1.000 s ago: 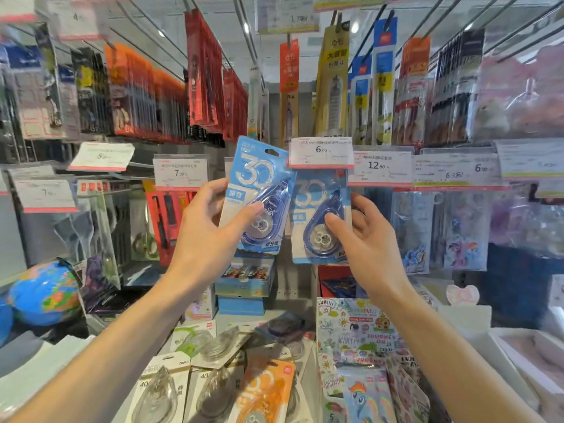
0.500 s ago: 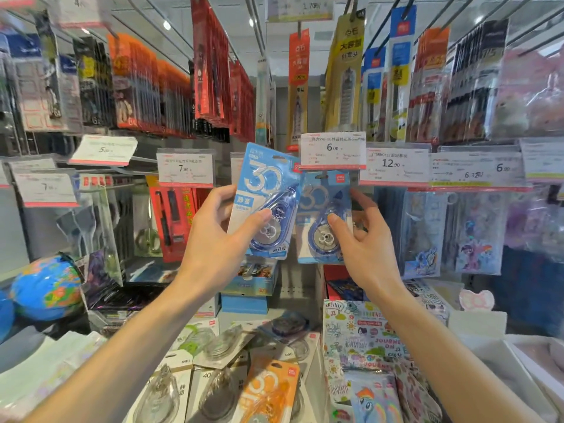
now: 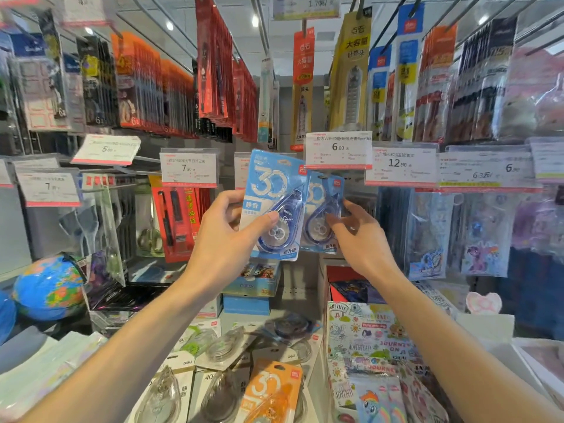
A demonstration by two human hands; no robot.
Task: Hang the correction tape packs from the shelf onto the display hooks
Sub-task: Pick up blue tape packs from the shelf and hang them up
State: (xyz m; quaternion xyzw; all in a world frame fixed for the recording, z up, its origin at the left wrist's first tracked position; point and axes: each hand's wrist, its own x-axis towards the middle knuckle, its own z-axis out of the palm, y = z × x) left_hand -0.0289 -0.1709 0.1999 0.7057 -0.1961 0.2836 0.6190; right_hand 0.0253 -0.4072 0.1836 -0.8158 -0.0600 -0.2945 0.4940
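Shift: front pack (image 3: 276,206) raised slightly toward 6.00 tag (image 3: 338,149).
Left hand (image 3: 225,242): front pack pinched, thumb across blister.
Right hand (image 3: 363,239): rear pack (image 3: 323,209) gripped below tag.

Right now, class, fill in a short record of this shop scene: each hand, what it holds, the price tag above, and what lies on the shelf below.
left hand: grips a blue correction tape pack
right hand: holds the hanging blue pack behind it
price tag above: 6.00
shelf below: orange pack and clear-blister packs lying flat
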